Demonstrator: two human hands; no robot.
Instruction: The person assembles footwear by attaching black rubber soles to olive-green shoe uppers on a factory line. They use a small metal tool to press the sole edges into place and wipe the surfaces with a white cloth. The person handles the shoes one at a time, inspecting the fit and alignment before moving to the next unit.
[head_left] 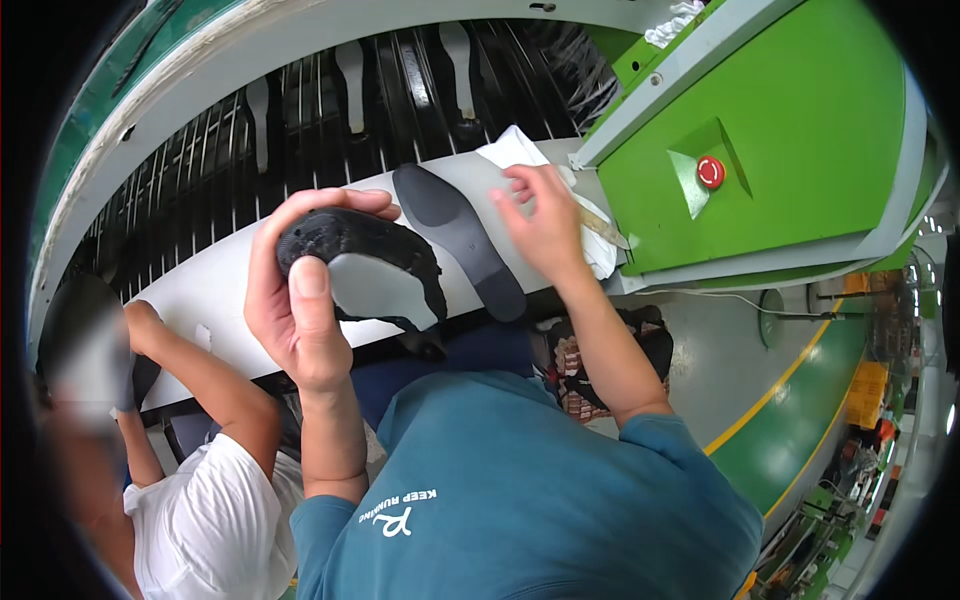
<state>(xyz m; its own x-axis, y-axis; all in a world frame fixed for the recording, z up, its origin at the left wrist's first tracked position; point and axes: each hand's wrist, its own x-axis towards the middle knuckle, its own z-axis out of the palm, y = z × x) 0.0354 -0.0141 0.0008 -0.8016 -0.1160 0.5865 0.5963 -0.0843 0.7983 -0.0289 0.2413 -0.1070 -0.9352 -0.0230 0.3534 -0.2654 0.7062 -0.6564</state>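
Observation:
My left hand [312, 308] is closed around a black shoe sole [375, 238], with the thumb pressed on its near end. The sole is tilted up and curves around a pale grey area. A second black sole [455, 232] lies flat on the white ledge [222, 318], between my hands. To its right, my right hand [543, 215] hovers with its fingers loosely bent and apart, holding nothing. Beside that hand are a white cloth [515, 150] and a flat, pointed tool [603, 226], perhaps a blade.
Beyond the ledge runs a bed of dark metal bars [415, 75] with several grey-topped soles on it. A green machine housing [790, 130] with a red stop button [710, 172] stands at right. Another person in a white shirt [215, 520] works at left. A patterned bag [585, 385] sits below the ledge.

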